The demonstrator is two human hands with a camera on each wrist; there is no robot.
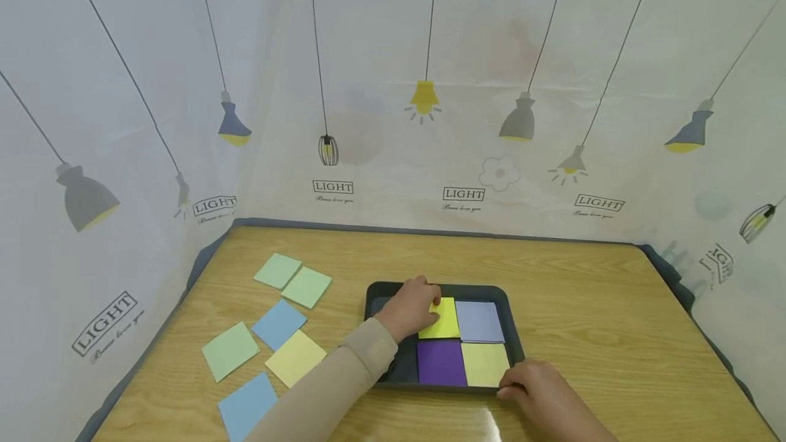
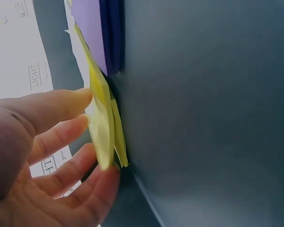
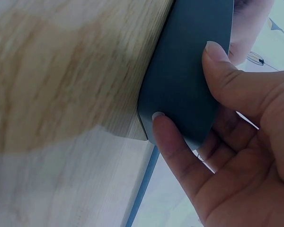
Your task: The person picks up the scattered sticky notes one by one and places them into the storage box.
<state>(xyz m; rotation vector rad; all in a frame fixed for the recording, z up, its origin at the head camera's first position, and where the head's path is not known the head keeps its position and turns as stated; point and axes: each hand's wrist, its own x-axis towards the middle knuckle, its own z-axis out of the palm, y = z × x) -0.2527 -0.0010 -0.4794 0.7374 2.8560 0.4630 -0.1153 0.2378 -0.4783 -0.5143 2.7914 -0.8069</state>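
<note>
1. The left hand (image 1: 408, 311) pinched a bright-yellow square paper pad (image 1: 449, 320) inside a smooth dark rectangular tray (image 1: 403, 363); its layer count was unclear.
2. The right hand (image 1: 543, 395) curled around the tray's near-right corner.
3. Placing seemed in hand; the next move probably called for squaring, then release.
4. Pale-green paper squares (image 1: 230, 351) lay leftward on the wood-grain surface (image 1: 589, 305).

Two hands (image 1: 413, 309), one tray (image 1: 405, 365), perhaps ten pads (image 1: 441, 363).
</note>
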